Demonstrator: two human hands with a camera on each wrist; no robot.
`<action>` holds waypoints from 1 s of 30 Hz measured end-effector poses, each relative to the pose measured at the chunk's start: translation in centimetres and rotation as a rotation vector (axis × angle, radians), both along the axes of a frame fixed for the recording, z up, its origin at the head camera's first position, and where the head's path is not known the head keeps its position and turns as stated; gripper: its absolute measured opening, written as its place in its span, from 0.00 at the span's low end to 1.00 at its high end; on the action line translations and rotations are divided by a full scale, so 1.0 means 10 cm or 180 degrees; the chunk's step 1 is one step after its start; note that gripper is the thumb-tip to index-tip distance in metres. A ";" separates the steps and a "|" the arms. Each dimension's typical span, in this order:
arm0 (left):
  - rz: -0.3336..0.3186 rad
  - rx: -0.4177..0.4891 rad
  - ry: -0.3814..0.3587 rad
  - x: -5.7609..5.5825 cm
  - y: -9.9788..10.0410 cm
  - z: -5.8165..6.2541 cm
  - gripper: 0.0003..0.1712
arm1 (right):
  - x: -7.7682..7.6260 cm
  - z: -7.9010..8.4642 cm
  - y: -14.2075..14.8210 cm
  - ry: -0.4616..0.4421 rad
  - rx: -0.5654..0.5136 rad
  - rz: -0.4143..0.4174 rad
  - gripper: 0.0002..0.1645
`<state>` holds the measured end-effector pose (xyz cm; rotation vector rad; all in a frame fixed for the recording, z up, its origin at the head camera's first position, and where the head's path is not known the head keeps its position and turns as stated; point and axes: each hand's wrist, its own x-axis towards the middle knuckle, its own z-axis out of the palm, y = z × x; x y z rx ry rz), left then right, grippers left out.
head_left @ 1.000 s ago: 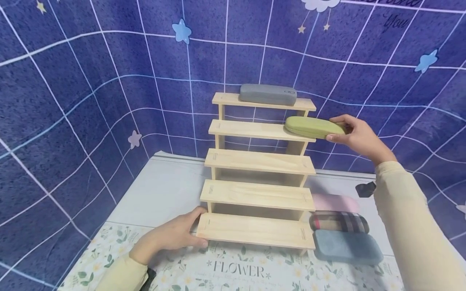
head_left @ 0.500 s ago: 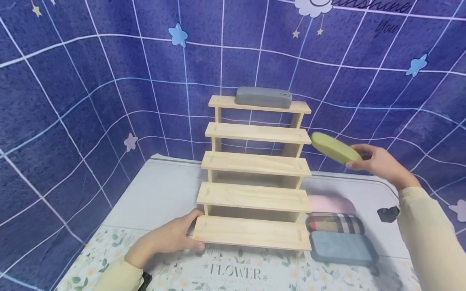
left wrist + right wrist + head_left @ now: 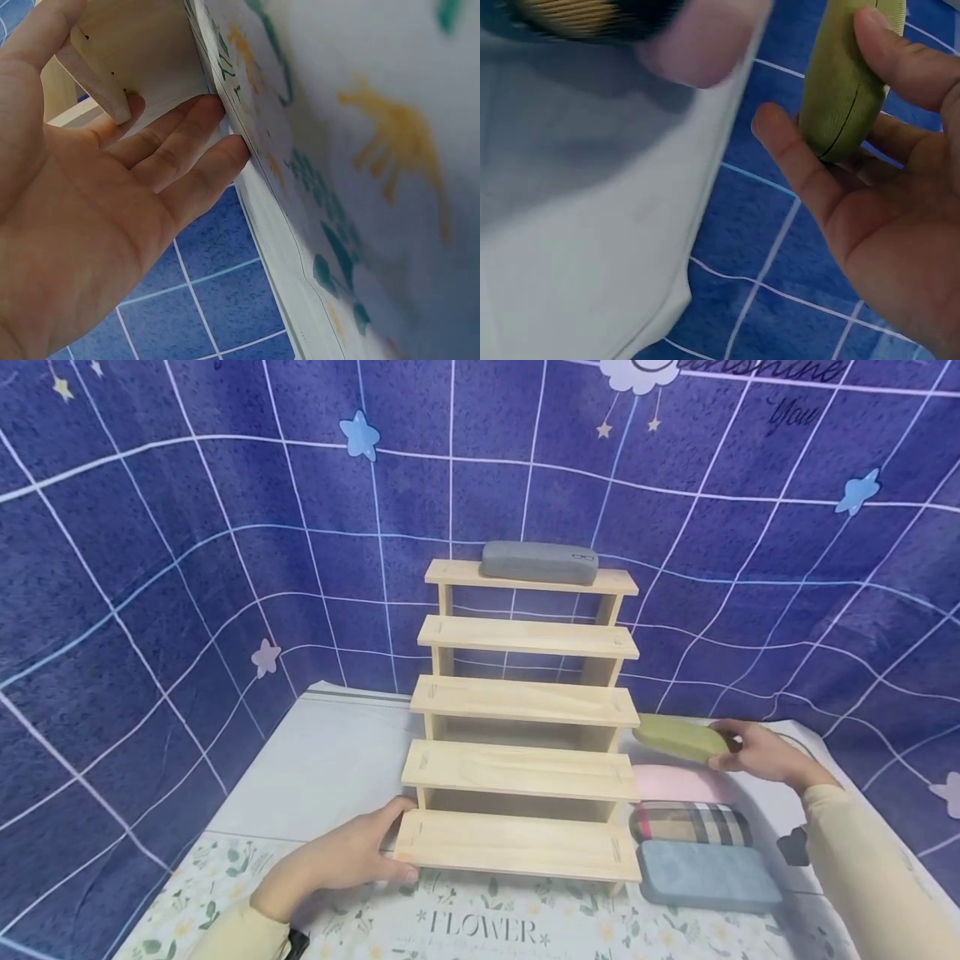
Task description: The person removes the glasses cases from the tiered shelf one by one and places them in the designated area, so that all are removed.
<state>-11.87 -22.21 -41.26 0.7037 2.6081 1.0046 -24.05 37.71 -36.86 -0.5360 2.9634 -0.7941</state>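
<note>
A stepped wooden shelf [image 3: 517,768] with several treads stands mid-table in the head view. My left hand [image 3: 348,860] grips the left end of its lowest tread, thumb at the front edge and fingers behind; the left wrist view shows some fingers stretched along the table. My right hand [image 3: 765,753] pinches the right end of a green glasses case [image 3: 682,737], low at the back right, just behind a pink case [image 3: 686,783]. The right wrist view shows thumb and fingers on the green case's end. A grey glasses case [image 3: 538,562] lies on the top tread.
Right of the shelf, a plaid case [image 3: 690,823] and a blue case [image 3: 711,875] lie in a row in front of the pink one. A floral mat [image 3: 480,927] covers the table's front. A blue grid-patterned curtain [image 3: 300,568] hangs behind and at the sides.
My right hand has carried the green case off the second-highest tread, out to the right and down to behind the pink case. My left hand keeps its place on the shelf.
</note>
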 end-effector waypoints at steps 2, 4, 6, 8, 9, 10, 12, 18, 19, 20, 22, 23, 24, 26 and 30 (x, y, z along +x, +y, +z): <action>0.0004 0.0022 -0.0010 0.00 0.00 0.00 0.44 | -0.02 -0.07 -0.02 0.0012 0.0017 0.0028 0.37; 0.0009 0.0035 -0.0022 0.00 0.00 0.00 0.45 | -0.04 -0.13 -0.04 0.0024 0.0011 0.0052 0.37; 0.0014 0.0043 -0.0047 0.00 0.00 0.00 0.45 | -0.06 -0.16 -0.05 0.0051 0.0022 0.0059 0.38; 0.0019 0.0036 -0.0062 0.00 0.01 -0.01 0.46 | -0.09 -0.18 -0.05 0.0063 0.0006 0.0094 0.40; 0.0020 0.0029 -0.0065 0.00 0.01 -0.01 0.46 | -0.10 -0.18 -0.05 0.0079 0.0000 0.0117 0.40; 0.0021 0.0032 -0.0065 0.00 0.01 0.00 0.46 | -0.12 -0.18 -0.05 0.0099 0.0013 0.0145 0.40; 0.0017 0.0051 -0.0071 -0.01 0.01 0.00 0.46 | -0.15 -0.17 -0.06 0.0120 0.0030 0.0213 0.41; 0.0027 0.0034 -0.0048 -0.01 0.01 -0.01 0.47 | -0.25 -0.15 -0.09 -0.0001 0.0228 0.0286 0.40; 0.0030 0.0024 -0.0043 -0.01 0.02 -0.02 0.47 | -0.25 -0.15 -0.09 -0.0072 0.0251 0.0292 0.40; 0.0032 0.0009 -0.0044 -0.01 0.02 -0.02 0.47 | -0.25 -0.15 -0.10 -0.0155 0.0256 0.0296 0.40; 0.0040 0.0001 -0.0041 0.00 0.02 -0.02 0.47 | -0.26 -0.14 -0.11 -0.0360 0.0199 0.0267 0.40; 0.0045 0.0004 -0.0046 0.00 0.02 -0.02 0.47 | -0.26 -0.15 -0.12 -0.0483 0.0151 0.0244 0.40; 0.0044 0.0022 -0.0046 0.00 0.03 -0.01 0.47 | -0.27 -0.15 -0.12 -0.0607 0.0092 0.0220 0.41; 0.0051 0.0024 -0.0043 0.00 0.02 0.00 0.46 | -0.29 -0.17 -0.14 -0.0851 -0.0090 0.0157 0.42; 0.0027 0.0030 -0.0020 0.01 0.01 0.01 0.45 | -0.33 -0.23 -0.18 -0.1006 -0.0238 0.0119 0.41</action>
